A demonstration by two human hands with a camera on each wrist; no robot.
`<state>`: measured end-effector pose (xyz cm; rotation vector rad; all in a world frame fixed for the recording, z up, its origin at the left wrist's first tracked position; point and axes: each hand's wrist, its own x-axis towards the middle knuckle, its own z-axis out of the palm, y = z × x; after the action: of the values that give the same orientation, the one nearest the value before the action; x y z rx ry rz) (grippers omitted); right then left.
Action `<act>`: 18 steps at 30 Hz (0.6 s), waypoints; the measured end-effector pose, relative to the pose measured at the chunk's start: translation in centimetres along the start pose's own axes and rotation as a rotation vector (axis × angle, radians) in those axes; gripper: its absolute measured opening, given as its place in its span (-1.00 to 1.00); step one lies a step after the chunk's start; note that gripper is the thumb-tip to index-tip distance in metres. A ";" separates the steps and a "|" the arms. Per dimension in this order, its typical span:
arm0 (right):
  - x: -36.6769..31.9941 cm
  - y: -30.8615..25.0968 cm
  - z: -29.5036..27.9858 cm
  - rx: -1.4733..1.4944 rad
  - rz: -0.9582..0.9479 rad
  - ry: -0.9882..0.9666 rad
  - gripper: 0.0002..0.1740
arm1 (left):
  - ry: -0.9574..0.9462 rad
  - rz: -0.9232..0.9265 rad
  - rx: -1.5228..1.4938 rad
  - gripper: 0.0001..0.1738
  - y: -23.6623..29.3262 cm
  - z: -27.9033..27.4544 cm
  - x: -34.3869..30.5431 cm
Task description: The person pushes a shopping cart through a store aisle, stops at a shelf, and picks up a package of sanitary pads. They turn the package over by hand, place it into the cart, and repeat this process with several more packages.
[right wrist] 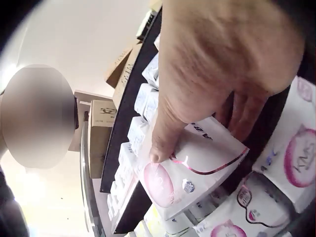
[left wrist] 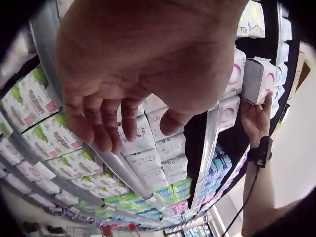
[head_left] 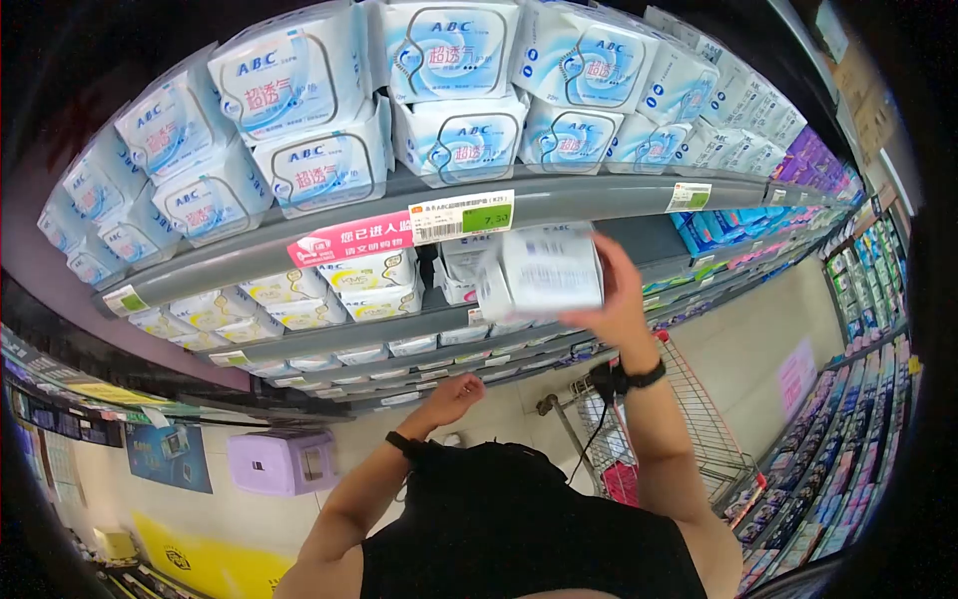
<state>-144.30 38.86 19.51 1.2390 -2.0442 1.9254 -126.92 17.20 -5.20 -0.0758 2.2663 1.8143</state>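
My right hand (head_left: 621, 299) grips a white ABC sanitary pad pack (head_left: 551, 275) by its right side, in front of the shelf below the price tag. In the right wrist view the thumb presses on the face of the pack (right wrist: 197, 163), beside a pink oval, while the other fingers go behind it, partly hidden. Similar pink-and-white packs (right wrist: 298, 160) stand close beside it. Low in front of the body, my left hand (head_left: 454, 401) hangs with loosely bent fingers. The left wrist view shows nothing in that hand (left wrist: 148, 59), with shelved packs behind it.
Blue-and-white ABC packs (head_left: 454, 50) stand two high on the upper shelf, above a grey shelf edge (head_left: 569, 207) that juts out over the lower shelves. A shopping cart (head_left: 689, 399) stands at the right. A purple stool (head_left: 274, 462) is on the floor at left.
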 end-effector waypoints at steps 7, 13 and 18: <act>-16.1 -2.0 -2.0 0.161 0.326 0.032 -0.04 | 0.063 0.319 0.417 -0.20 8.6 -0.1 -2.1; -22.6 1.9 -0.4 0.075 0.647 -0.091 -0.38 | -0.103 0.970 0.628 0.08 14.9 4.0 -1.8; -25.8 0.9 -1.9 0.382 0.896 0.059 -0.32 | -0.194 0.831 0.333 -0.15 16.6 8.8 0.7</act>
<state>-128.36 53.09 4.92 0.2303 -2.5224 2.7474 -129.41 29.62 8.75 1.1958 2.6050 1.5803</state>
